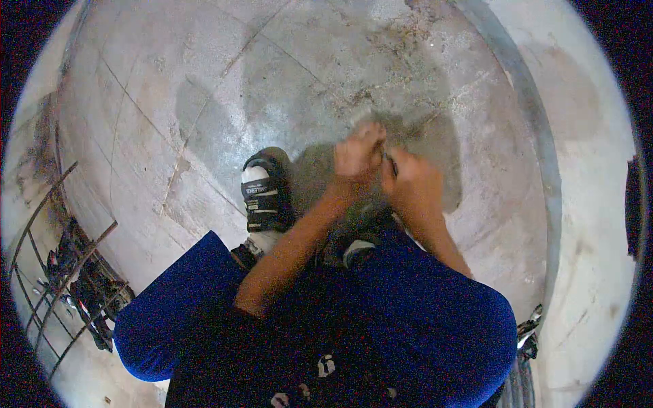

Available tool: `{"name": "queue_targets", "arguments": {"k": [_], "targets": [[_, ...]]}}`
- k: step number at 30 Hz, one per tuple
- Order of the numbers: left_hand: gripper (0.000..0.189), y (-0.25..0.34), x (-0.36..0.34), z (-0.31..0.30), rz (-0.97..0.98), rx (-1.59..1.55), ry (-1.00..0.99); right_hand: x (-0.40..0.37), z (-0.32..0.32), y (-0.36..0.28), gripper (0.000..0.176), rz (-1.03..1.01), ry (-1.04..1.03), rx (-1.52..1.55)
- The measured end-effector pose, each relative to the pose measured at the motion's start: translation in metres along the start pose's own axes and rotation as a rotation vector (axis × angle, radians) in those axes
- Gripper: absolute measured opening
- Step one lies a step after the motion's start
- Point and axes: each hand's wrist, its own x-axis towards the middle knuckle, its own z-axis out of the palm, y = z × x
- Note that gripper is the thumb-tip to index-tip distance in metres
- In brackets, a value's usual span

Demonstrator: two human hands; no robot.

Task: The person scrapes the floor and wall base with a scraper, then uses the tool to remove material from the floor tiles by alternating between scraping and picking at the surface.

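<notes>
Both hands meet in front of my knees, above the concrete floor. My left hand has its fingers curled together around something pale and blurred at its upper tip, too unclear to name. Close against it on the right, my right hand is closed, with a small dark thing showing between thumb and fingers. Motion blur hides what either hand holds. Below the hands are my feet, one in a black and white sandal.
A rusty metal grid stands at the lower left, with dark tangled items behind it. Along the right runs a pale wall. More dark and shiny items lie by my right knee.
</notes>
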Motion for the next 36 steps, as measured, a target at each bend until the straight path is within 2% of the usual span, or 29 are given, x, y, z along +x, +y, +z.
{"name": "queue_targets", "arguments": {"k": [3, 6, 9, 12, 15, 18, 21, 23, 25, 26, 27, 30, 32, 36], "targets": [[0.023, 0.006, 0.039, -0.015, -0.051, 0.008, -0.024, 0.029, -0.025, -0.014, 0.018, 0.029, -0.056, 0.039], [0.022, 0.023, 0.050, -0.033, 0.024, -0.064, 0.068, 0.028, -0.049, -0.028, 0.017, 0.109, -0.030, 0.029], [0.026, 0.002, 0.058, -0.022, 0.015, -0.034, 0.079, 0.041, -0.028, -0.026, 0.016, 0.124, -0.056, 0.000], [0.028, -0.011, 0.020, -0.006, -0.021, -0.028, -0.012, 0.016, 0.004, -0.012, 0.016, 0.091, -0.086, -0.010], [0.030, -0.008, -0.003, -0.002, 0.044, 0.005, -0.053, -0.007, 0.004, -0.008, 0.018, 0.147, -0.155, -0.020], [0.030, -0.017, 0.020, 0.009, -0.032, 0.075, -0.060, 0.013, 0.012, -0.002, 0.019, 0.124, -0.010, 0.029], [0.035, -0.021, 0.029, 0.007, -0.002, 0.019, -0.029, 0.019, 0.016, 0.004, 0.019, 0.054, 0.104, 0.085], [0.029, -0.019, 0.008, 0.000, 0.078, 0.042, -0.068, -0.003, 0.001, -0.002, 0.019, 0.083, 0.023, 0.083], [0.029, 0.011, -0.008, -0.018, -0.028, 0.243, -0.190, -0.022, -0.011, -0.003, 0.019, 0.082, 0.011, 0.182], [0.029, 0.014, -0.010, -0.020, -0.020, 0.169, -0.210, -0.027, -0.013, -0.001, 0.020, 0.079, 0.012, 0.283], [0.030, 0.014, -0.012, -0.020, -0.021, 0.092, -0.244, -0.027, -0.007, 0.004, 0.022, 0.075, 0.023, 0.257], [0.033, -0.002, -0.005, 0.008, 0.033, 0.069, -0.053, -0.024, 0.013, 0.018, 0.026, 0.073, 0.053, 0.176], [0.035, -0.004, -0.004, 0.007, 0.033, 0.095, -0.091, -0.018, 0.014, 0.018, 0.026, 0.036, 0.084, 0.134], [0.037, 0.011, -0.021, -0.010, -0.054, 0.067, -0.266, -0.027, -0.017, 0.009, 0.023, 0.049, -0.016, 0.176]]}}
